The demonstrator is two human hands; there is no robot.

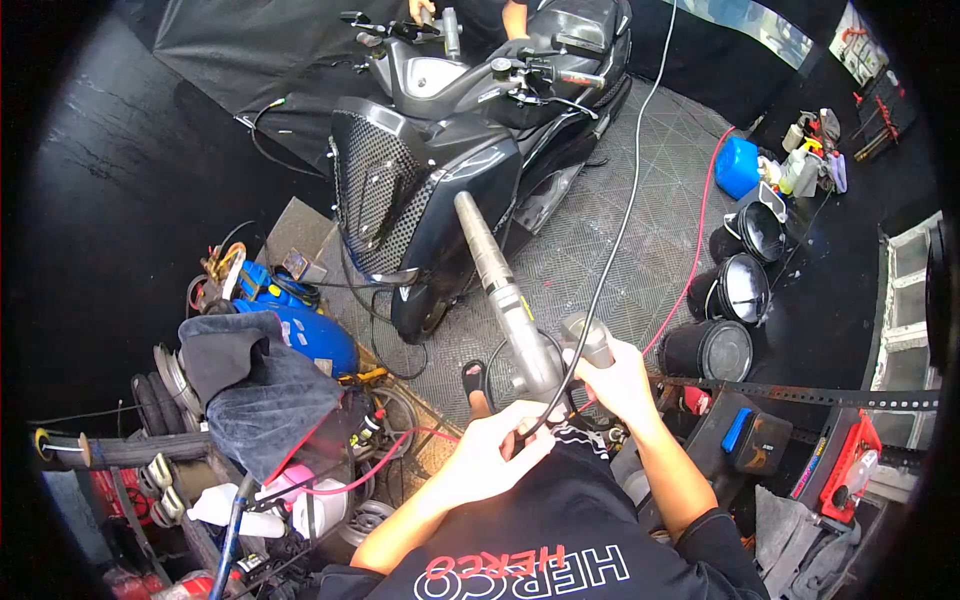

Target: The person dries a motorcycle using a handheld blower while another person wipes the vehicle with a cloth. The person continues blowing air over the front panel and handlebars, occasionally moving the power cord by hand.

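My right hand [618,384] is wrapped round the handle of a grey handheld blower [515,320]. The blower's long nozzle angles up and to the left, overlapping the dark front panel of a scooter [465,165]. In my left hand [497,452], close below the blower's rear end, a black cable [627,210] is pinched between the fingers. That cable drops from the top of the view, across the floor and past the blower's body. Perforated patterned panels cover the scooter's front, which faces me at the left.
Another person's hand [422,10] is behind the scooter, near a second grey blower [451,35]. Black buckets [708,350] line the right side beside a red hose [690,285]. A blue compressor tank [315,338] and a grey towel [275,400] are at the left.
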